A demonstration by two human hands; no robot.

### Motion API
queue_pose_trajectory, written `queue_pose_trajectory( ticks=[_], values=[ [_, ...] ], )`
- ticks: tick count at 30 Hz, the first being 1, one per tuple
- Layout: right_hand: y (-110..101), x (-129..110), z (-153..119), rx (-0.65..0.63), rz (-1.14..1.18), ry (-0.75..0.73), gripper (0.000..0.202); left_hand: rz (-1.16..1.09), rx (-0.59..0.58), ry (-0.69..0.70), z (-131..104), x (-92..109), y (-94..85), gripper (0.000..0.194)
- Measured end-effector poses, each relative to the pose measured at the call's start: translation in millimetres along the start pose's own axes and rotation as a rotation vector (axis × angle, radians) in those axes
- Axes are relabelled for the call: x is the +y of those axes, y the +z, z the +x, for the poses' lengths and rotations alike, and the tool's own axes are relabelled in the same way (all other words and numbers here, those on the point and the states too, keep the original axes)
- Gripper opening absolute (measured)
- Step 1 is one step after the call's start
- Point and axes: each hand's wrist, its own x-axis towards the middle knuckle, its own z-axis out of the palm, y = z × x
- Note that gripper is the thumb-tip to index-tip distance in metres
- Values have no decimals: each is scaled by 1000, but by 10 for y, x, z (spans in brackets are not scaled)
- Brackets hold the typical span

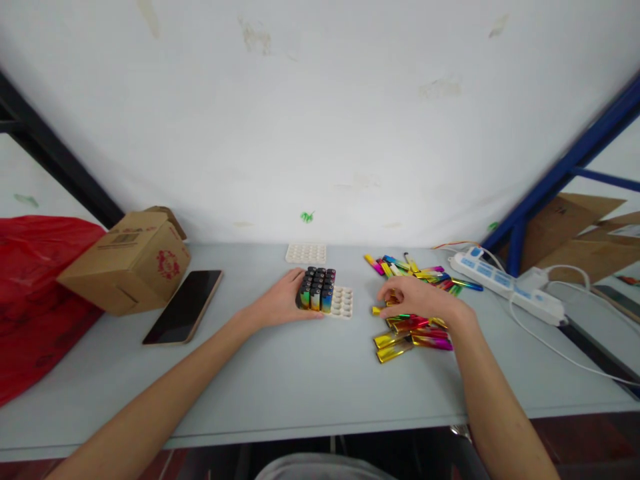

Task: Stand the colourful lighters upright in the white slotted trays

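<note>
On the left part of a white tray with round hollows (343, 303), several lighters with black tops (318, 288) stand upright in close rows. My left hand (283, 300) is wrapped round their left side, thumb at the front and fingers behind. Farther right, my right hand (411, 297) is bent over a pile of shiny coloured lighters (400, 341). Its fingers are closed at a gold lighter (377, 311), whose end sticks out to the left; the rest is hidden by the hand. More loose lighters (395, 265) lie just behind this hand.
A second white tray (306, 253) lies by the wall. At left are a dark phone (185, 307), a cardboard box (131, 263) and a red plastic bag (45, 300). A white power strip (507, 283) with cables lies at right, near a blue metal frame (565, 170).
</note>
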Motion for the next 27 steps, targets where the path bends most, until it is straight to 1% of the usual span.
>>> queue_pose_trajectory(
  ticks=[2, 5, 8, 11, 15, 17, 19, 23, 27],
  values=[
    [61, 42, 0, 13, -34, 4, 22, -3, 0, 3, -1, 1, 0, 87],
    [165, 90, 43, 51, -80, -19, 14, -5, 5, -9, -1, -4, 2, 88],
    [216, 61, 100, 92, -86, -67, 13, -9, -2, -16, 5, -5, -3, 88],
    [232, -51, 163, 221, -96, -79, 18, -15, -11, -9, 9, 12, -14, 87],
    [301, -206, 272, 432, -71, 2, 22, -14, -2, 15, 6, 40, -23, 84],
    [357, -261, 332, 521, 39, 45, 27, -13, 4, 18, 7, 39, -19, 83],
    [406, -305, 382, 572, 246, 80, 35, -15, 0, 12, 10, 31, -13, 83],
    [443, -386, 416, 553, 697, 126, 60, -11, -11, -1, 11, 17, -5, 86],
    [440, -426, 403, 507, 972, 139, 68, 1, -6, 4, 8, 8, 3, 84]
  ],
)
